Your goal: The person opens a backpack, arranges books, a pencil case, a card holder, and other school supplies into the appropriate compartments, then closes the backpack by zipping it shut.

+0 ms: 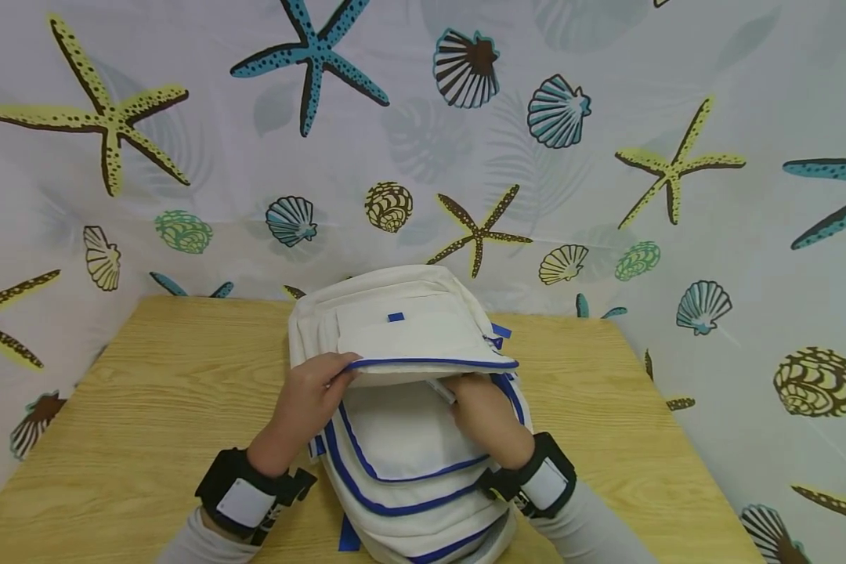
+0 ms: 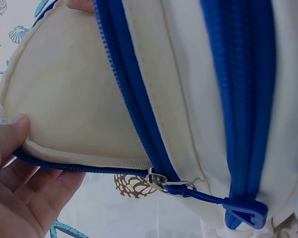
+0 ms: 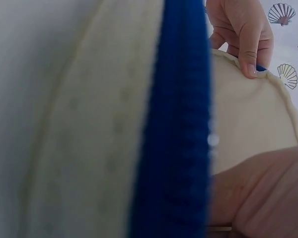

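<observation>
A white backpack [image 1: 409, 431] with blue zips lies on the table, its front pocket unzipped. My left hand [image 1: 312, 399] pinches the left corner of the pocket's raised flap [image 1: 423, 365]; in the left wrist view the thumb [image 2: 15, 131] lies on the cream lining [image 2: 74, 94] with the fingers beneath the edge. My right hand [image 1: 482, 415] reaches under the flap into the pocket opening, its fingertips hidden. Beside it shows a thin, light grey strip-like object [image 1: 441, 391]; whether the hand holds it is unclear. A zip pull [image 2: 246, 210] hangs at the flap's corner.
The wooden table [image 1: 183, 392] extends on both sides of the backpack. Behind it hangs a white cloth [image 1: 423, 149] printed with starfish and shells. Blue straps [image 1: 348, 536] stick out from under the backpack.
</observation>
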The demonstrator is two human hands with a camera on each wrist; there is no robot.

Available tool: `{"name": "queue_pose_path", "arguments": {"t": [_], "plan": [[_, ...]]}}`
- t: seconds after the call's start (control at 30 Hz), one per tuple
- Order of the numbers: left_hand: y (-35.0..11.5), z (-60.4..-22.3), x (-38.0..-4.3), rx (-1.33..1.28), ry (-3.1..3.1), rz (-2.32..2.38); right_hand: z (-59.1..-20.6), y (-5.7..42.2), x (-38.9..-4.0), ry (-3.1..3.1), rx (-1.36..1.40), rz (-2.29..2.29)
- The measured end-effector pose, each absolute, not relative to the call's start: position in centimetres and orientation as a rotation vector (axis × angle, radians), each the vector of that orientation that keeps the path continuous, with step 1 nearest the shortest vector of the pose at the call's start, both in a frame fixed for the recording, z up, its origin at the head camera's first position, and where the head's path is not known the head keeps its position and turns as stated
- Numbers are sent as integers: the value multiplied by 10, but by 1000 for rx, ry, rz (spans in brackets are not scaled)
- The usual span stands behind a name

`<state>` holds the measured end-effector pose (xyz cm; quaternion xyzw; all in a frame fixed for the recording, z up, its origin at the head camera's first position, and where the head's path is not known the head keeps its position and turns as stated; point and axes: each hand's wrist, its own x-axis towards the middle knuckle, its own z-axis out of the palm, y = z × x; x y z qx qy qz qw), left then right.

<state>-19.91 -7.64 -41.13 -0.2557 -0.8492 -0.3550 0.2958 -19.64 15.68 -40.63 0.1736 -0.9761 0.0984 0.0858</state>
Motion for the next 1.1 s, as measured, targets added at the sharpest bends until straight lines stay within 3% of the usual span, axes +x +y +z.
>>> {"name": "queue_pose_path", "arguments": {"t": [0.63, 1.1], "plan": [[-77, -413, -198, -676, -2284, -874, -366, 210, -160, -2684, 431, 479], [-75, -426, -179, -682, -2225, -862, -387, 229, -169, -2510, 533, 469]]}}
